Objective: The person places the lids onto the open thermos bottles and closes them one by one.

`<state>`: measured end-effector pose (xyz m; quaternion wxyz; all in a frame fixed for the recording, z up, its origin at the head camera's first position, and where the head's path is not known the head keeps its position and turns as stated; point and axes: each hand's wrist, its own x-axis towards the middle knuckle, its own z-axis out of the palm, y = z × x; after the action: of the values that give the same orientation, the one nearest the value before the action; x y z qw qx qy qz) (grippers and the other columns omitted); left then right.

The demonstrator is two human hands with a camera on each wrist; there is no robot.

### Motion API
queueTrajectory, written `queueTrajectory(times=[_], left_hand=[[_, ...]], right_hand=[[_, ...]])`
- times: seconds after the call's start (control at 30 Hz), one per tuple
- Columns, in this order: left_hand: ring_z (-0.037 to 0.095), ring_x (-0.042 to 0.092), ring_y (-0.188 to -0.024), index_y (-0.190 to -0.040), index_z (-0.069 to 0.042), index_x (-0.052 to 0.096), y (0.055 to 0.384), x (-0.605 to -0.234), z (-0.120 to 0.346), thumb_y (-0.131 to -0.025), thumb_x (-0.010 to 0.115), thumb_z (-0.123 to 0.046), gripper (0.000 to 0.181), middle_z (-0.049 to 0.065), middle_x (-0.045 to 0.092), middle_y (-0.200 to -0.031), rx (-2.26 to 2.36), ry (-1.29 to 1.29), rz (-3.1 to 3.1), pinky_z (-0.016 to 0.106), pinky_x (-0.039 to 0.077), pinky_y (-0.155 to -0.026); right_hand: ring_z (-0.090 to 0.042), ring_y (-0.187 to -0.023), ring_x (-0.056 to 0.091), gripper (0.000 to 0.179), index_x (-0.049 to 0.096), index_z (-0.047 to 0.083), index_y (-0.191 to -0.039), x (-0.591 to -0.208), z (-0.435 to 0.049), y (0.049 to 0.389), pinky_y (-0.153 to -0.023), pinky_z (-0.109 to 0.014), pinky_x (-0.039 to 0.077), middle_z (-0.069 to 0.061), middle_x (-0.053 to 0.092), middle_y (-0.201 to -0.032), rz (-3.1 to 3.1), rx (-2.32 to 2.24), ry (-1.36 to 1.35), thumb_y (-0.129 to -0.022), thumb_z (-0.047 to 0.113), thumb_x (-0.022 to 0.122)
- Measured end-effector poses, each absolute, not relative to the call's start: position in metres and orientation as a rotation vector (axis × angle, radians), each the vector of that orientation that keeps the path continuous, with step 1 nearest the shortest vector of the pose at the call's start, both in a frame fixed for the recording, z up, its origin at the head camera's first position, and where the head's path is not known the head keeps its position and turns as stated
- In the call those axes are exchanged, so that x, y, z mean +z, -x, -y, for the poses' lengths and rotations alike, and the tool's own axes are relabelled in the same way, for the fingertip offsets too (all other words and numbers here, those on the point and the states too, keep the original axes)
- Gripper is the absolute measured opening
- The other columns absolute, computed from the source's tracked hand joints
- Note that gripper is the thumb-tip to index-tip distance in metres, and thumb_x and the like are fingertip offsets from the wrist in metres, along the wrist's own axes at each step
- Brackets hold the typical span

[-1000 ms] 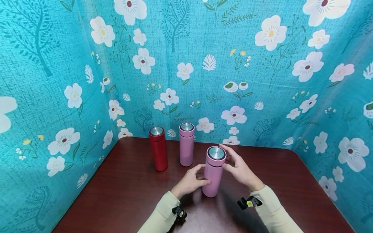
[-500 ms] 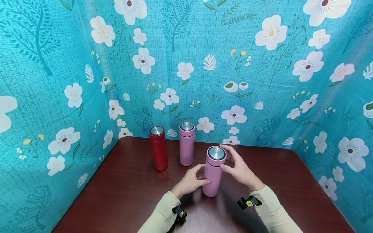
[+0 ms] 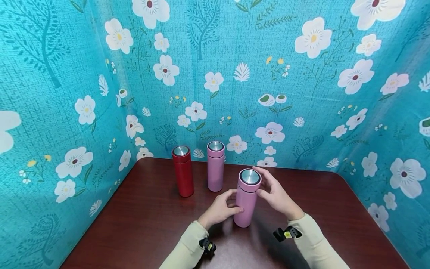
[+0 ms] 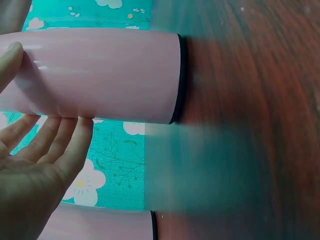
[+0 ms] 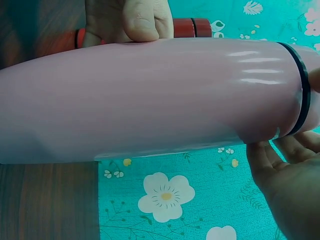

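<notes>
A pink thermos bottle (image 3: 246, 205) with a silver-topped lid (image 3: 250, 177) is upright between my two hands. My left hand (image 3: 220, 209) holds its body from the left, thumb in front and fingers on the far side, as the left wrist view also shows. On the lid and the dark seam below it, my right hand (image 3: 277, 194) grips from the right, the thumb near and the fingers behind. In the right wrist view a black ring (image 5: 301, 90) marks the seam, with the right fingers (image 5: 262, 162) around it. The lid is on the bottle.
A second pink thermos (image 3: 215, 168) stands behind and left of the held one. Left of it stands a red thermos (image 3: 183, 175). All are at the dark wooden table (image 3: 141, 224), whose back edge meets a blue flowered cloth (image 3: 242, 93).
The right thumb slid slightly left half a second ago and is now back at the right edge by the lid. Left hand and bottles have stayed in place.
</notes>
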<state>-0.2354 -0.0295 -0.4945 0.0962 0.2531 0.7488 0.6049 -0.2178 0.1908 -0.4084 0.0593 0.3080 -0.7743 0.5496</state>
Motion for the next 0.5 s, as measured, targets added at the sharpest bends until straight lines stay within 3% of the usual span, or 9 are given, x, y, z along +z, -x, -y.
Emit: queueTrajectory(times=[0.27,0.5], left_hand=[[0.025,0.057,-0.112,-0.132,-0.014,0.05,0.235,-0.495,0.0285,-0.082,0.075,-0.018,0.056,0.005,0.055,-0.128,1.793,-0.757,-2.219,0.032,0.05,-0.089],[0.021,0.058,-0.112,-0.132,-0.019,0.05,0.2356,-0.4942,0.0285,-0.082,0.075,-0.021,0.056,0.001,0.055,-0.126,1.776,-0.744,-2.241,0.029,0.05,-0.089]], right_hand=[[-0.015,-0.119,0.049,0.063,0.033,0.009,-0.142,-0.4106,-0.1908,0.2169,-0.097,-0.021,0.04,-0.011,0.045,-0.133,2.346,1.699,-0.882,-0.087,0.003,0.065],[-0.012,-0.118,0.051,0.062,0.029,0.006,-0.145,-0.4097,-0.1916,0.2181,-0.093,-0.024,0.045,-0.018,0.043,-0.136,2.306,1.719,-0.993,-0.09,-0.004,0.054]])
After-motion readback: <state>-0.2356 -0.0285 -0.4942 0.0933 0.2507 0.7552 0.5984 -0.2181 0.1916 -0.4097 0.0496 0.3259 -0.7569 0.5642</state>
